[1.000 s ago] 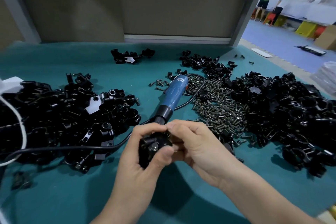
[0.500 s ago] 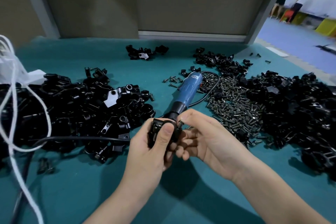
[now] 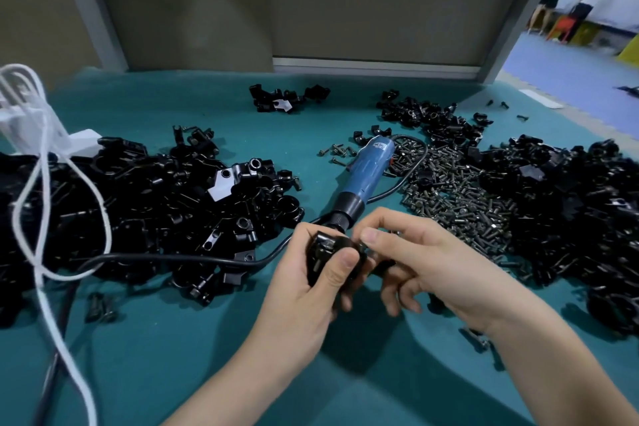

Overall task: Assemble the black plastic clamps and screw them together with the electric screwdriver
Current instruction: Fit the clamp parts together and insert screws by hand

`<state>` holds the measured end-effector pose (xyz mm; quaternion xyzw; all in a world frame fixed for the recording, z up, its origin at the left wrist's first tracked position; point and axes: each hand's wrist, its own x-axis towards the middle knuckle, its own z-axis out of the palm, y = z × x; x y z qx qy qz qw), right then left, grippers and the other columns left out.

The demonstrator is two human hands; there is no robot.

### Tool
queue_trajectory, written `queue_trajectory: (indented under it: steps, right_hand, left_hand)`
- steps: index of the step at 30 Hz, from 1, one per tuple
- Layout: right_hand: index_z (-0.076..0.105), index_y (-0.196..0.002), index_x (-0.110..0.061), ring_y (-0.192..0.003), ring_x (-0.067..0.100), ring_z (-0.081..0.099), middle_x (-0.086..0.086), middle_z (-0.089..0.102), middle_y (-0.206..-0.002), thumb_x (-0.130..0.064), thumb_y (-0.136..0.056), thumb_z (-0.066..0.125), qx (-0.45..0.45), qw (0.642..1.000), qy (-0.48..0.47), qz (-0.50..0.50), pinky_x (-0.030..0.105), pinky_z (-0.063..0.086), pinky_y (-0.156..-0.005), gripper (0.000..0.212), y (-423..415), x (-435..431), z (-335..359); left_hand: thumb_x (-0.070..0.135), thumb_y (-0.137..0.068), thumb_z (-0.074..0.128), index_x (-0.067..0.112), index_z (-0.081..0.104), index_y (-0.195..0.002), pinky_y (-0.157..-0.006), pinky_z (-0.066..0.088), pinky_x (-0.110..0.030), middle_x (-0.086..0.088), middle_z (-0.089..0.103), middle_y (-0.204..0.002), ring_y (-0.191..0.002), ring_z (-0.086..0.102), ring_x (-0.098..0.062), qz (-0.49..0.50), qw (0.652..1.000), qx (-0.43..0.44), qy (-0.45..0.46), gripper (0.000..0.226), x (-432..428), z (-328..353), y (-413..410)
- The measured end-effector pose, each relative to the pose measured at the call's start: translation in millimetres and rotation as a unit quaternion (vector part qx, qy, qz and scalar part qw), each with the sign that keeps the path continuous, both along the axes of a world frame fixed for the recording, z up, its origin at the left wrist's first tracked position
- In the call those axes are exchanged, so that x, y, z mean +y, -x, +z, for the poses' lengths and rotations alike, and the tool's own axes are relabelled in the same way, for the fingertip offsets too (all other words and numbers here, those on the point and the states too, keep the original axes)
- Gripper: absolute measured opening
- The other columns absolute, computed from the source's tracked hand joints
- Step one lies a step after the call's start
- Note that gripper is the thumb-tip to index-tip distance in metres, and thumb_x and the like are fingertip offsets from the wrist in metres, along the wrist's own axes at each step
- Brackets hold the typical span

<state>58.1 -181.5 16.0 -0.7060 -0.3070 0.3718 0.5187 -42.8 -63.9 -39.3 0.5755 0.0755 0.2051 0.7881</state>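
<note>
Item, black clamp point(image 3: 325, 248): I see it gripped in the left hand point(image 3: 304, 290), above the teal table point(image 3: 166, 356). Right hand point(image 3: 439, 270) pinches its right edge. Electric screwdriver point(image 3: 366, 176) lies just behind.

We saw the left hand point(image 3: 304, 294) gripping a black clamp point(image 3: 328, 246) above the desk's point(image 3: 155, 356) front edge, the right hand point(image 3: 432, 266) pinching its side (any screw hidden); the blue screwdriver point(image 3: 368, 173) lay mid-desk.
</note>
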Motion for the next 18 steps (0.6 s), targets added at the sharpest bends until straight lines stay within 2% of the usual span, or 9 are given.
queue_trajectory:
  steps: [2, 4, 5, 7, 8, 10, 12, 15, 18]
  right_hand:
    - [0.063, -0.082, -0.021, -0.046, 0.015, 0.05, -0.003, 0.055, -0.068, -0.037, -0.082, 0.062, -0.064, 0.998, 0.003, -0.026, 0.019, 0.03, -0.038, 0.016, -1.6, 0.1, -1.3]
    - [0.064, -0.081, -0.018, -0.05, 0.014, 0.047, 0.001, 0.053, -0.072, -0.02, -0.086, 0.066, -0.092, 0.994, -0.029, -0.059, 0.019, 0.032, -0.042, 0.006, -0.6, 1.1, -1.7]
    - [0.065, -0.08, -0.017, -0.054, 0.014, 0.047, 0.002, 0.054, -0.074, -0.014, -0.086, 0.067, -0.113, 0.989, -0.051, -0.075, 0.02, 0.035, -0.046, 0.007, 1.0, 1.5, -1.9]
    - [0.07, -0.082, -0.02, -0.062, 0.012, 0.053, -0.003, 0.06, -0.076, -0.013, -0.085, 0.07, -0.187, 0.974, -0.093, -0.093, 0.023, 0.042, -0.057, 0.008, 4.8, 2.2, -0.9]
    - [0.072, -0.085, -0.024, -0.066, 0.01, 0.056, -0.008, 0.062, -0.078, -0.016, -0.084, 0.072, -0.224, 0.965, -0.104, -0.088, 0.023, 0.044, -0.062, 0.009, 7.5, 3.0, 0.4]
    - [0.074, -0.092, -0.028, -0.077, 0.009, 0.062, -0.013, 0.064, -0.084, -0.022, -0.081, 0.07, -0.291, 0.95, -0.101, -0.056, 0.021, 0.048, -0.069, 0.014, 13.5, 5.3, 2.1]
    - [0.075, -0.092, -0.029, -0.085, 0.013, 0.064, -0.01, 0.067, -0.087, -0.021, -0.08, 0.069, -0.334, 0.938, -0.082, -0.029, 0.022, 0.049, -0.075, 0.016, 16.7, 8.4, 2.5]
    - [0.076, -0.084, -0.022, -0.078, 0.011, 0.065, -0.006, 0.068, -0.08, -0.006, -0.082, 0.073, -0.319, 0.945, -0.072, -0.03, 0.017, 0.048, -0.072, 0.016, 14.4, 9.2, 3.7]
    - [0.076, -0.081, -0.016, -0.067, 0.007, 0.064, -0.008, 0.068, -0.074, -0.001, -0.078, 0.075, -0.292, 0.955, -0.049, -0.018, 0.01, 0.045, -0.064, 0.016, 11.0, 6.8, 8.0]
  left_hand:
    - [0.044, -0.071, 0.063, 0.014, 0.051, -0.09, -0.039, 0.03, -0.015, -0.008, 0.068, -0.078, -0.044, 0.041, -0.009, -0.003, 1.0, 0.014, -0.01, 0.038, 2.0, -1.7, 0.6]
    - [0.044, -0.072, 0.063, 0.016, 0.051, -0.088, -0.038, 0.024, -0.017, -0.01, 0.068, -0.077, -0.045, 0.034, -0.009, -0.015, 1.0, 0.022, -0.006, 0.035, 3.1, -3.3, 0.3]
    - [0.044, -0.072, 0.064, 0.015, 0.05, -0.089, -0.038, 0.023, -0.018, -0.014, 0.068, -0.077, -0.044, 0.034, -0.009, -0.016, 0.999, 0.027, -0.011, 0.037, 3.7, -4.3, 0.0]
    - [0.044, -0.076, 0.067, 0.015, 0.05, -0.088, -0.037, 0.024, -0.018, -0.026, 0.062, -0.078, -0.044, 0.035, -0.008, -0.012, 0.999, 0.031, -0.028, 0.036, 3.8, -5.2, -1.6]
    - [0.043, -0.08, 0.069, 0.016, 0.049, -0.086, -0.036, 0.026, -0.018, -0.027, 0.058, -0.075, -0.044, 0.035, -0.007, -0.009, 0.999, 0.028, -0.037, 0.034, 3.4, -6.0, -2.2]
    - [0.04, -0.081, 0.064, 0.017, 0.048, -0.086, -0.036, 0.027, -0.018, -0.005, 0.054, -0.06, -0.043, 0.035, -0.007, -0.01, 0.999, 0.017, -0.043, 0.028, 2.2, -6.6, -2.8]
    - [0.035, -0.082, 0.06, 0.013, 0.048, -0.093, -0.035, 0.03, -0.021, 0.01, 0.053, -0.056, -0.042, 0.036, -0.006, -0.013, 0.999, 0.013, -0.049, 0.028, 2.0, -8.3, -3.6]
    - [0.033, -0.082, 0.062, 0.02, 0.051, -0.088, -0.035, 0.033, -0.025, 0.012, 0.053, -0.056, -0.04, 0.037, -0.01, 0.0, 0.996, 0.03, -0.083, 0.018, 3.3, -12.0, -4.3]
    - [0.043, -0.076, 0.067, 0.028, 0.051, -0.08, -0.037, 0.036, -0.029, 0.012, 0.049, -0.056, -0.042, 0.039, -0.014, 0.0, 0.993, 0.044, -0.111, 0.022, 4.5, -14.1, -4.1]
